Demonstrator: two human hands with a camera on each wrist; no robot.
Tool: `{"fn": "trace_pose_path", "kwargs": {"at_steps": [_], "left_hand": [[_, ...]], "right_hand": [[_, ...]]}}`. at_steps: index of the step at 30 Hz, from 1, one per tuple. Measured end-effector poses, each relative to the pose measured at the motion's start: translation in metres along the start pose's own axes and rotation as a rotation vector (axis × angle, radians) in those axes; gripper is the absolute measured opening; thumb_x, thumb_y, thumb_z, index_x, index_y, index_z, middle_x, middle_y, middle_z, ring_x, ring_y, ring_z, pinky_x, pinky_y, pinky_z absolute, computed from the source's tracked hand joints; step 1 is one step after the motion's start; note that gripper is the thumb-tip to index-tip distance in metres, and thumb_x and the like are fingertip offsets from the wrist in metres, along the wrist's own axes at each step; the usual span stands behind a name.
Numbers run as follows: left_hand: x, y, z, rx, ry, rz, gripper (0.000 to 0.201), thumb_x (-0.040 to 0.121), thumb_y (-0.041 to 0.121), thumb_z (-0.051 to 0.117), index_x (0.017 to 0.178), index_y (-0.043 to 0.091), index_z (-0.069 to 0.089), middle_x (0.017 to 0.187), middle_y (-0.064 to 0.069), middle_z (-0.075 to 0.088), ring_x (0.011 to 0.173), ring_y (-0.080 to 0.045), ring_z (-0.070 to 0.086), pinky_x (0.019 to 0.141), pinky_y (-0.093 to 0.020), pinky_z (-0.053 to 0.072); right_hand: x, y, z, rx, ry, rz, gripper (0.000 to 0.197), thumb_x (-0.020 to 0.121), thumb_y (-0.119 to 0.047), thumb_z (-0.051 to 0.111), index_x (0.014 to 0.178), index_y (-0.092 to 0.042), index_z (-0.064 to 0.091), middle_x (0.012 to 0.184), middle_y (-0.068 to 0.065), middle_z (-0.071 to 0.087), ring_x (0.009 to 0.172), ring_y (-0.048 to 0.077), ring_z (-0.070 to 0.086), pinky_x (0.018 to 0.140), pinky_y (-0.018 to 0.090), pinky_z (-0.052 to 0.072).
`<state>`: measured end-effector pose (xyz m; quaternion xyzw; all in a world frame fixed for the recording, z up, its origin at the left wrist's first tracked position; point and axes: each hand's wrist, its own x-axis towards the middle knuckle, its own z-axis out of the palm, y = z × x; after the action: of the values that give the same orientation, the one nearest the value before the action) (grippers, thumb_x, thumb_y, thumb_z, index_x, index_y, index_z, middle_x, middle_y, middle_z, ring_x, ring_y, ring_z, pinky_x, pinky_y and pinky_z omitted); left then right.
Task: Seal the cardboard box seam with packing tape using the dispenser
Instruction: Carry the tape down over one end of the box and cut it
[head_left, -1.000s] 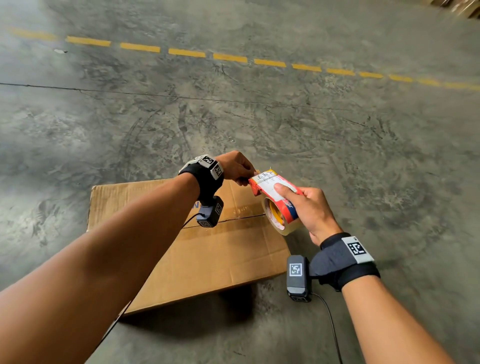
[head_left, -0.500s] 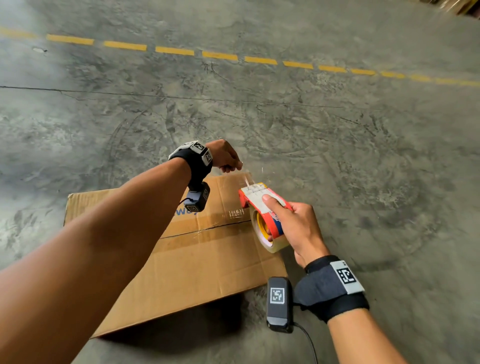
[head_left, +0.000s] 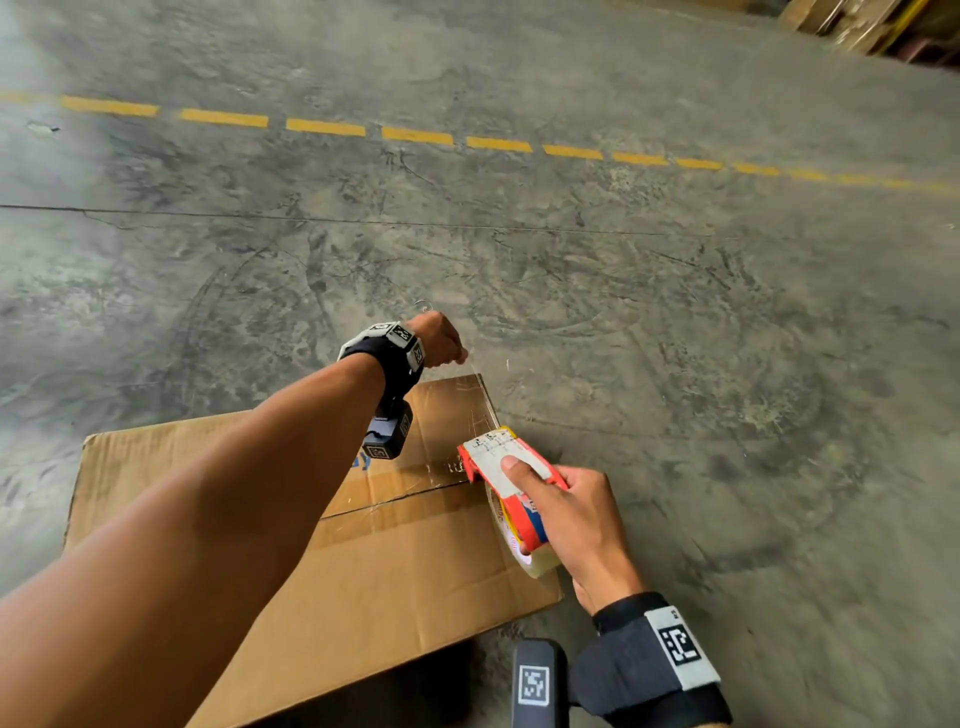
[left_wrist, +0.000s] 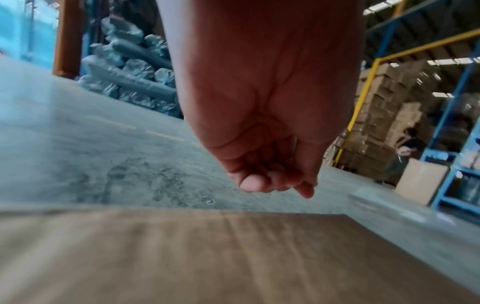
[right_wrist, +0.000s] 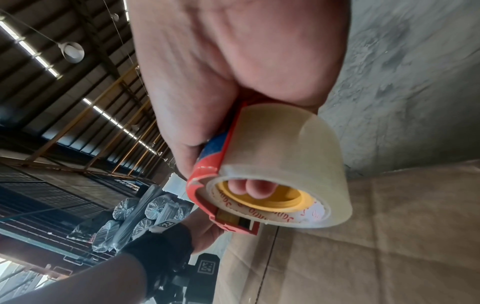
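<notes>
- fingers of the left hand (head_left: 439, 340) pinch the clear tape end (head_left: 496, 400); right hand (head_left: 576, 514) grips the dispenser (head_left: 511, 467).
- box (head_left: 405, 561) seam (head_left: 395, 501) looks untaped; sealing remains.

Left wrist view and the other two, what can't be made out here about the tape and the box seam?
- Clear tape strand: head view, too thin; whether the left hand pinches it, curled fingers hide.
- Seam of the brown cardboard box: the forearm covers its left part.
- Red tape dispenser cutter: hidden beneath the right hand; right wrist view blurred.
</notes>
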<state>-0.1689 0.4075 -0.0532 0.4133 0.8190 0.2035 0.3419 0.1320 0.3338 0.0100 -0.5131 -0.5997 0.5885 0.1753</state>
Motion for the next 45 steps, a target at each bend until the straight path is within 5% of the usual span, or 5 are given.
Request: {"fn": "trace_pose_path", "kwargs": {"at_steps": [16, 22, 29, 39, 45], "left_hand": [[0.000, -0.004, 0.023, 0.138, 0.002, 0.026, 0.023, 0.091, 0.028, 0.071, 0.100, 0.007, 0.077, 0.103, -0.012, 0.074, 0.099, -0.030, 0.069, 0.071, -0.026, 0.043], [-0.007, 0.003, 0.025, 0.248, 0.039, 0.019, 0.048, 0.088, 0.042, 0.073, 0.122, 0.009, 0.068, 0.123, -0.009, 0.067, 0.116, -0.029, 0.063, 0.095, -0.033, 0.050], [-0.023, 0.017, 0.021, 0.226, 0.006, 0.197, 0.018, 0.090, 0.017, 0.065, 0.103, 0.013, 0.079, 0.103, -0.009, 0.075, 0.097, -0.026, 0.070, 0.083, -0.031, 0.055], [-0.034, 0.022, 0.041, 0.244, -0.051, 0.057, 0.047, 0.101, 0.045, 0.046, 0.082, 0.005, 0.065, 0.086, -0.014, 0.060, 0.080, -0.030, 0.056, 0.071, -0.028, 0.040], [-0.040, 0.016, 0.063, 0.229, -0.037, 0.052, 0.044, 0.107, 0.036, 0.036, 0.133, 0.007, 0.056, 0.135, -0.015, 0.058, 0.126, -0.033, 0.053, 0.102, -0.036, 0.041]], "right_hand": [[0.006, 0.011, -0.002, -0.004, -0.006, 0.057, 0.022, 0.087, -0.034, 0.083, 0.082, -0.013, 0.085, 0.079, 0.016, 0.081, 0.066, 0.023, 0.072, 0.064, 0.039, 0.055], [0.002, 0.010, -0.003, 0.004, -0.006, 0.060, 0.024, 0.089, -0.029, 0.081, 0.081, -0.007, 0.083, 0.081, 0.025, 0.078, 0.063, 0.027, 0.070, 0.060, 0.037, 0.054], [-0.003, 0.015, -0.003, 0.020, 0.023, 0.047, 0.021, 0.090, -0.028, 0.079, 0.081, -0.010, 0.084, 0.067, 0.012, 0.077, 0.053, 0.016, 0.066, 0.051, 0.026, 0.052], [0.003, 0.018, -0.002, -0.014, 0.025, 0.011, 0.030, 0.090, -0.027, 0.078, 0.074, -0.002, 0.080, 0.052, 0.008, 0.061, 0.039, 0.014, 0.052, 0.046, 0.028, 0.045], [0.006, 0.020, 0.001, -0.052, 0.046, -0.013, 0.036, 0.088, -0.032, 0.080, 0.069, -0.002, 0.078, 0.048, 0.003, 0.059, 0.042, 0.015, 0.052, 0.053, 0.031, 0.044]]}}
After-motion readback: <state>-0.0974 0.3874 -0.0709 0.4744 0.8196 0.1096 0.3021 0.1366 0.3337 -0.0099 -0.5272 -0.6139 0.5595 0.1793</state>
